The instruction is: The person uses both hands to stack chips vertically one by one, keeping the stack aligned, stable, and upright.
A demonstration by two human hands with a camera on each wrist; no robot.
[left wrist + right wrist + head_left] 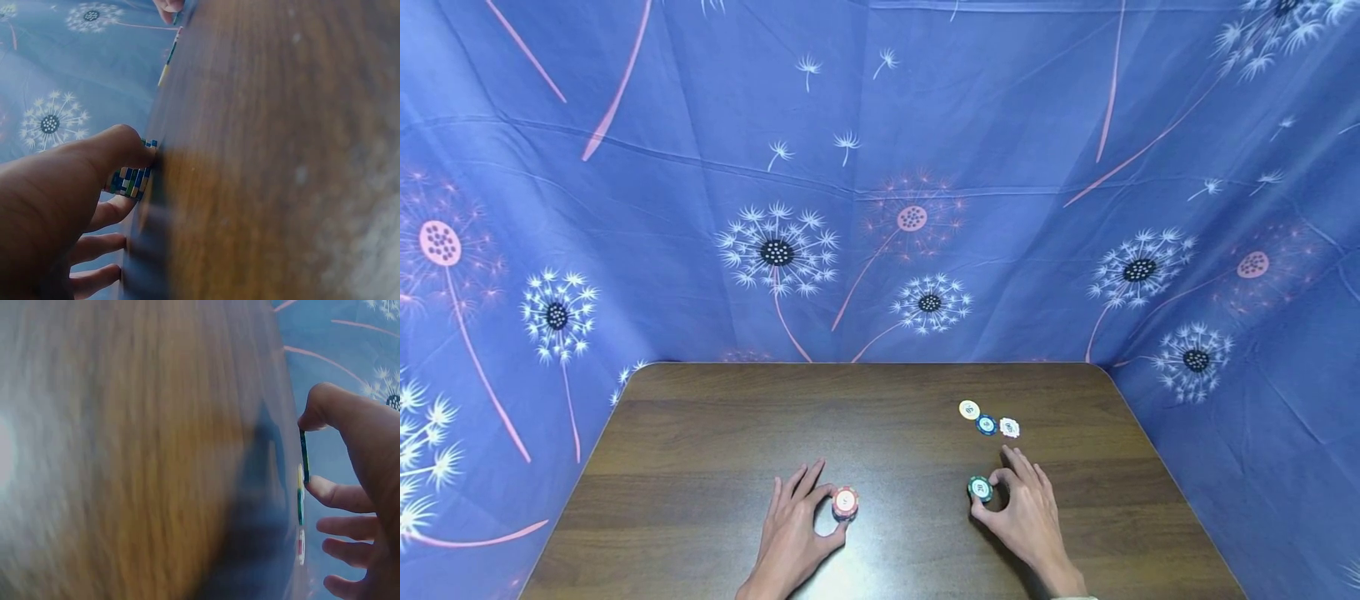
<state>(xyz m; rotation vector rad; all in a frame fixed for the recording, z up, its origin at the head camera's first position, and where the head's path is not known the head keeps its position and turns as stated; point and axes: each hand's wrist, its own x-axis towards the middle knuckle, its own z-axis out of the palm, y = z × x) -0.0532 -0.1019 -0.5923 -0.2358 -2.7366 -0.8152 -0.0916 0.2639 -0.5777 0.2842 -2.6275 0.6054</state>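
Observation:
A short stack of poker chips [845, 502] stands on the table, a red-and-white chip on top. My left hand [793, 533] pinches this stack between thumb and index finger, the other fingers spread away. In the left wrist view the side of the stack [130, 181] shows several layers in mixed colours. To the right, my right hand [1024, 510] holds a single green poker chip [980, 488] by its edge between thumb and index finger. Seen edge-on in the right wrist view, the green chip [304, 456] is a thin dark line between the fingertips.
Beyond my right hand lie three loose chips: a yellow one [969, 409], a blue one [987, 425] and a white one [1010, 427]. The brown wooden table [715, 433] reaches back to a blue dandelion-print cloth [1000, 167] that hangs behind and at both sides.

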